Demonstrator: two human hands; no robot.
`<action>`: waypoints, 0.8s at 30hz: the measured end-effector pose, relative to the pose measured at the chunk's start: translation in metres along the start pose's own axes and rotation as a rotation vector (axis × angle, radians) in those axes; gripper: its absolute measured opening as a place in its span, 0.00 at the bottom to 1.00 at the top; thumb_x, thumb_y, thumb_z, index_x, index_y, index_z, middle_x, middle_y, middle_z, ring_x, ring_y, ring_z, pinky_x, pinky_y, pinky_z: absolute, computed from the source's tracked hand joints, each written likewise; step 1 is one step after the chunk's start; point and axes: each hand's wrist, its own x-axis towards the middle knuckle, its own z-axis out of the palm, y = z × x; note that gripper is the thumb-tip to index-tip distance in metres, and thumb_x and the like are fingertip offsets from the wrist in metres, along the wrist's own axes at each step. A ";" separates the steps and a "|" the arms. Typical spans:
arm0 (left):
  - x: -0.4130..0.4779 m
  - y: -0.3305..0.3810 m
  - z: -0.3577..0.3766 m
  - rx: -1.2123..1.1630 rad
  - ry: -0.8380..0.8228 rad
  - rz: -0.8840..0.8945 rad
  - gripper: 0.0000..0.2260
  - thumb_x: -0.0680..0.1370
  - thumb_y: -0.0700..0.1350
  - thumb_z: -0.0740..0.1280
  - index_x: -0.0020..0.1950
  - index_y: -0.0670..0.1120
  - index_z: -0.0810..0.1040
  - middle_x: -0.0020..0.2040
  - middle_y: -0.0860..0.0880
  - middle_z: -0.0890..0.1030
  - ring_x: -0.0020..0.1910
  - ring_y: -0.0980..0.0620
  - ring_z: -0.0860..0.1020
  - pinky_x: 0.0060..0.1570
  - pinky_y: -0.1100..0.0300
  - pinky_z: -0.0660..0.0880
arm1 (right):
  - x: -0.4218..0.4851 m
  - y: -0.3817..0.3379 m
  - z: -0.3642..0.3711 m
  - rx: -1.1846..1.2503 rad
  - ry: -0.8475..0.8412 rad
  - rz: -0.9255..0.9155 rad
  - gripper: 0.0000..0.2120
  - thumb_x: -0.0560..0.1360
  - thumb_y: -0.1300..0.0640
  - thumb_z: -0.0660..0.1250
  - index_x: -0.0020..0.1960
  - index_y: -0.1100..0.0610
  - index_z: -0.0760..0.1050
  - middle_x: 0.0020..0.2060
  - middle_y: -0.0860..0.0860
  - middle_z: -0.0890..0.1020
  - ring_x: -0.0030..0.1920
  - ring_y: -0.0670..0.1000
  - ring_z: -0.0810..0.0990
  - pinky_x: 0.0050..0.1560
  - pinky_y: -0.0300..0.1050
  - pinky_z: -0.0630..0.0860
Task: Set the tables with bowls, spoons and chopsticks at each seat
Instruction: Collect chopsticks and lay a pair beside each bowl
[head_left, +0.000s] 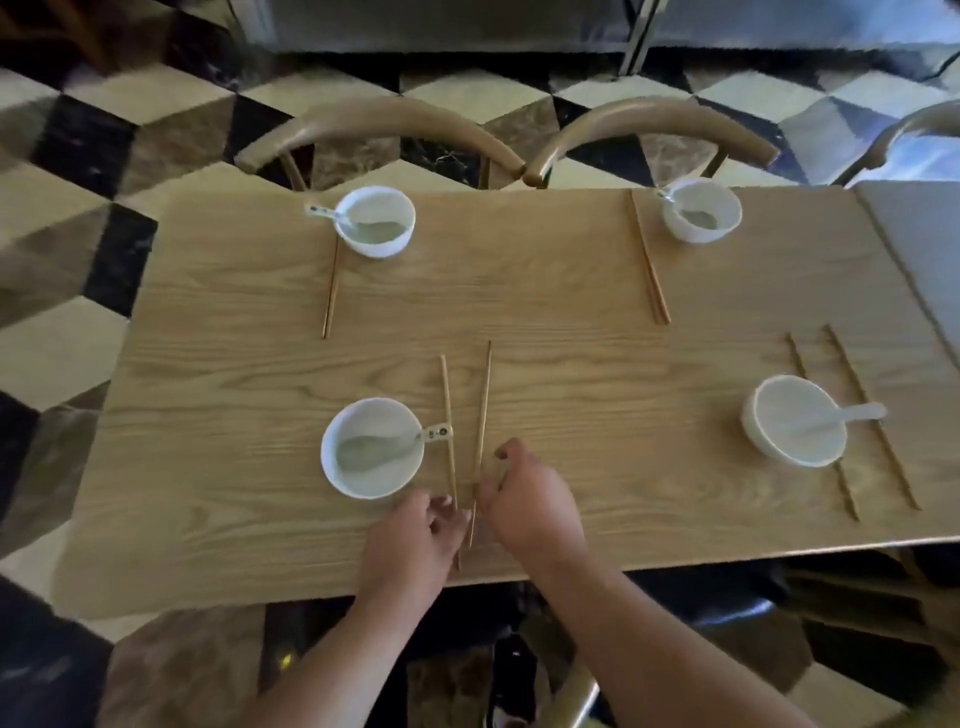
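A wooden table (545, 291) carries several white bowls, each with a spoon in it. The near-left bowl (371, 448) has a spoon (434, 432) resting over its right rim. Just right of it lie two chopsticks, a little apart. My left hand (415, 540) pinches the near end of the left chopstick (448, 421). My right hand (530, 499) pinches the near end of the right chopstick (483, 410). The near-right bowl (797, 421) sits between two separated chopsticks (872, 415). The far-left bowl (375, 221) and far-right bowl (701, 209) each have a chopstick pair beside them.
Two curved-back wooden chairs (379, 130) (654, 127) stand at the far edge. A second table (919, 244) adjoins on the right. The floor (67, 171) is patterned in black, beige and brown cubes. The near table edge runs just below my hands.
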 end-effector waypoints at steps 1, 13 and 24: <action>0.006 -0.001 0.005 -0.031 0.020 -0.012 0.09 0.81 0.58 0.72 0.55 0.55 0.80 0.44 0.64 0.84 0.45 0.65 0.82 0.44 0.60 0.78 | 0.009 0.000 0.001 -0.023 0.015 -0.028 0.18 0.79 0.49 0.68 0.67 0.51 0.71 0.41 0.46 0.81 0.42 0.52 0.80 0.38 0.46 0.74; 0.022 -0.021 0.014 -0.320 0.035 -0.043 0.04 0.80 0.45 0.76 0.51 0.53 0.83 0.35 0.57 0.83 0.32 0.58 0.83 0.47 0.43 0.86 | 0.045 0.040 -0.048 -0.385 0.136 -0.115 0.08 0.82 0.58 0.61 0.59 0.52 0.76 0.52 0.52 0.80 0.47 0.59 0.79 0.42 0.47 0.70; 0.030 -0.023 0.016 -0.332 0.041 -0.055 0.03 0.80 0.46 0.76 0.50 0.53 0.84 0.34 0.54 0.83 0.30 0.51 0.85 0.48 0.42 0.86 | 0.087 0.069 -0.097 -0.748 0.097 -0.466 0.16 0.81 0.63 0.61 0.62 0.46 0.78 0.53 0.47 0.77 0.57 0.53 0.76 0.44 0.49 0.73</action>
